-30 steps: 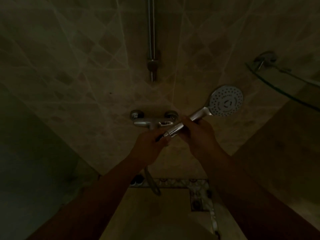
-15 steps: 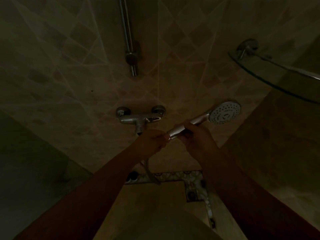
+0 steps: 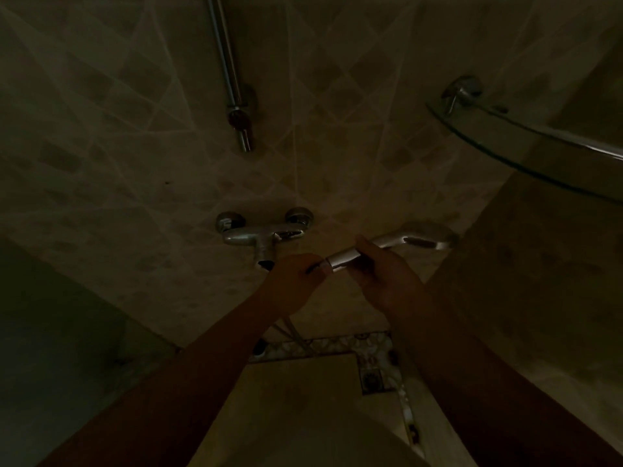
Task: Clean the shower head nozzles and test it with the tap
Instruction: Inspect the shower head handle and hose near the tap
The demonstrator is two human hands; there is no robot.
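Observation:
The room is dim. A chrome shower head [image 3: 418, 239] lies roughly level in front of the tiled wall, its nozzle face turned away from me so only its back shows. My right hand [image 3: 381, 278] grips its handle. My left hand [image 3: 295, 281] pinches the hose connector at the handle's lower end. The hose [image 3: 296, 335] hangs down below my left wrist. The chrome mixer tap [image 3: 263, 235] is fixed to the wall just left of and above my left hand.
A chrome slide rail [image 3: 229, 72] runs up the wall above the tap. A curved glass corner shelf [image 3: 526, 139] juts out at the upper right. A patterned tile border [image 3: 340, 343] edges the floor below my hands.
The shower head has rolled over and dropped lower, so its nozzle face no longer shows. Both hands stay on the handle and hose end. The view has shifted right.

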